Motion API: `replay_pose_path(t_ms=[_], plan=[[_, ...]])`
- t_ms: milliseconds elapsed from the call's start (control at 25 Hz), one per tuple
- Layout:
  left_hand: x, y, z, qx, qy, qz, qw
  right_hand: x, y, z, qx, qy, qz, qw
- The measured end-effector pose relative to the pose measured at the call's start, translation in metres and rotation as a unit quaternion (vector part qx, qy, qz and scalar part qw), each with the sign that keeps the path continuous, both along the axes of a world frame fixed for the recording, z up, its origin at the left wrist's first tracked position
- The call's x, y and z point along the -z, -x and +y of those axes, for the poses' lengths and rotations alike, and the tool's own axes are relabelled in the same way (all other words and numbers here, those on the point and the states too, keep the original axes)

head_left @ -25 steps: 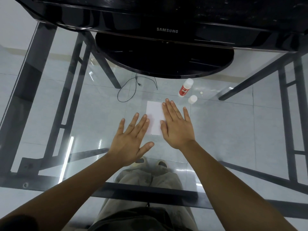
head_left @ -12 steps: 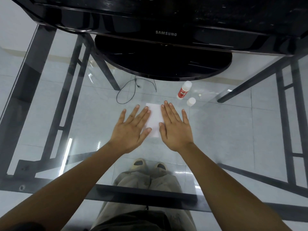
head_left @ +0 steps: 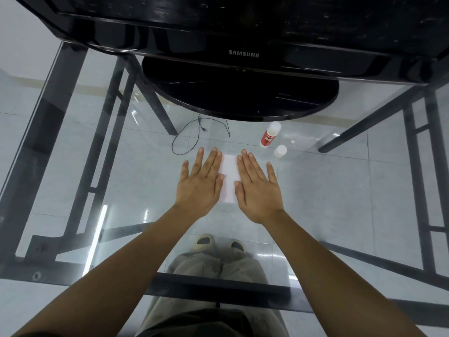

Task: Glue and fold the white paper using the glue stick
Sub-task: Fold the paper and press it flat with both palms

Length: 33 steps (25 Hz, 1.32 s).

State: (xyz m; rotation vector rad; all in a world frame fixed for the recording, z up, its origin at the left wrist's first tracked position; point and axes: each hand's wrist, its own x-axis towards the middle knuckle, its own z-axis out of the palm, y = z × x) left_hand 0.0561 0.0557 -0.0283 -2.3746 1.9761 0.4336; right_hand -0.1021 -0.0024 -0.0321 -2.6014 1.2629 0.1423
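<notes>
Slid closer together since before, left hand (head_left: 199,184) and right hand (head_left: 258,188) flat, fingers spread, gripping nothing, pressing white paper (head_left: 229,177) mid-frame, glue stick (head_left: 269,136) upper right.

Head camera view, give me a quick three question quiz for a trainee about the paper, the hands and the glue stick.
1. True or false: both hands lie flat, palms down, on the white paper.
2. Which is uncapped? A) glue stick B) nothing
3. Fill in: the loose cap stands on the glass table on the person's ____ side.

Key:
1. True: left hand and right hand press its two sides.
2. A.
3. Right, beyond the right hand.
</notes>
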Motion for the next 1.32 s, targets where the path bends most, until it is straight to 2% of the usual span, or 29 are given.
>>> replay_pose_path(t_ms=[160,320,400,480,520,720,880,1080,1200,1320], plan=[[0.002,-0.001,0.007,0.007,0.01,0.005,1.0,-0.001,0.0,0.002,0.005,0.014,0.015,1.0],[0.002,-0.001,0.006,0.008,0.012,0.001,1.0,-0.008,0.017,0.01,0.143,-0.002,-0.006,0.99],[0.002,-0.002,0.007,0.008,0.013,0.005,1.0,-0.012,0.014,0.026,0.076,-0.024,-0.019,0.997],[0.003,-0.003,0.007,0.01,0.011,0.005,1.0,-0.011,0.009,0.041,-0.029,-0.038,0.004,0.999],[0.003,-0.003,0.007,0.012,0.01,0.004,1.0,-0.011,0.01,0.041,-0.045,-0.043,0.018,0.998],[0.005,-0.004,0.007,0.016,0.017,0.003,1.0,-0.012,0.021,0.029,0.008,-0.027,0.027,0.999],[0.005,-0.003,0.007,0.01,0.028,0.015,0.999,-0.011,0.002,0.026,-0.037,-0.03,0.004,0.999],[0.006,-0.005,0.008,0.006,0.031,0.015,0.999,-0.012,0.013,0.009,0.018,-0.019,0.03,0.999],[0.007,-0.004,0.008,0.008,0.026,0.016,1.0,-0.011,-0.003,0.014,-0.005,-0.034,0.009,0.999],[0.007,-0.004,0.008,0.011,0.028,0.011,0.999,-0.011,0.0,0.006,-0.014,-0.01,0.043,0.999]])
